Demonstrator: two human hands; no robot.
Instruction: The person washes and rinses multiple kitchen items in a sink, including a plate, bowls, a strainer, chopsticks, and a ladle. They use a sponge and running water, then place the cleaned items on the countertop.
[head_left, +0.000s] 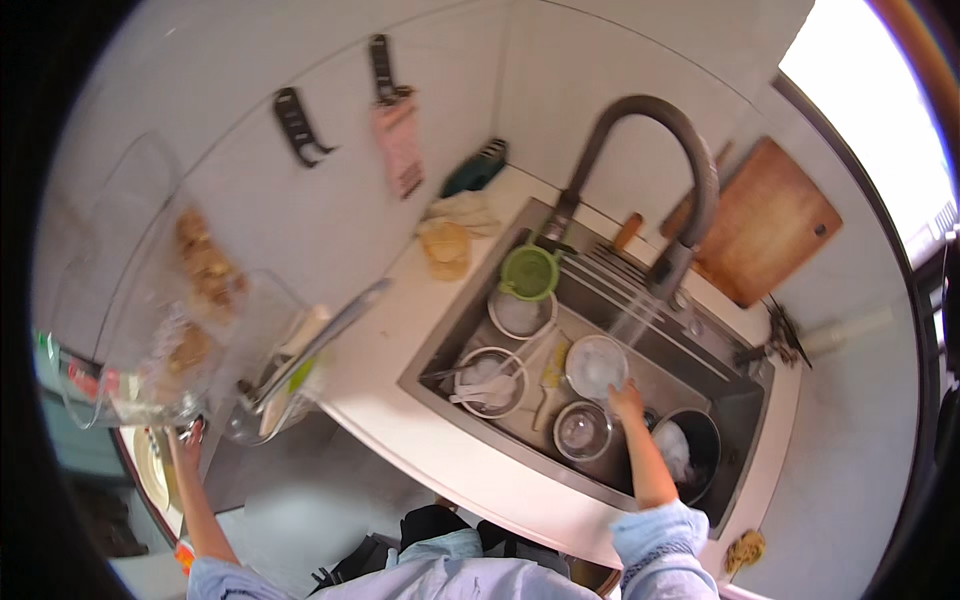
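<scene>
My right hand (627, 401) reaches into the steel sink (742, 450) and touches the rim of a white bowl (597, 366) with suds in it. Beside that bowl water runs from the pull-down faucet (671, 266). A metal bowl (582, 430) and a dark pot (701, 450) with suds lie close to my right hand. Further left are a bowl with spoons (491, 382), another sudsy bowl (523, 313) and a green strainer (530, 271). My left hand (187, 442) is far left, by a metal object at a clear container (127, 412); its grip is blurred.
A wooden cutting board (765, 225) leans on the wall behind the sink. Yellow cloth (446, 249) lies on the left counter (375, 360). Black hooks (298, 127) and a pink cloth (398, 142) are on the wall. A brown scrubber (745, 551) sits at the right edge.
</scene>
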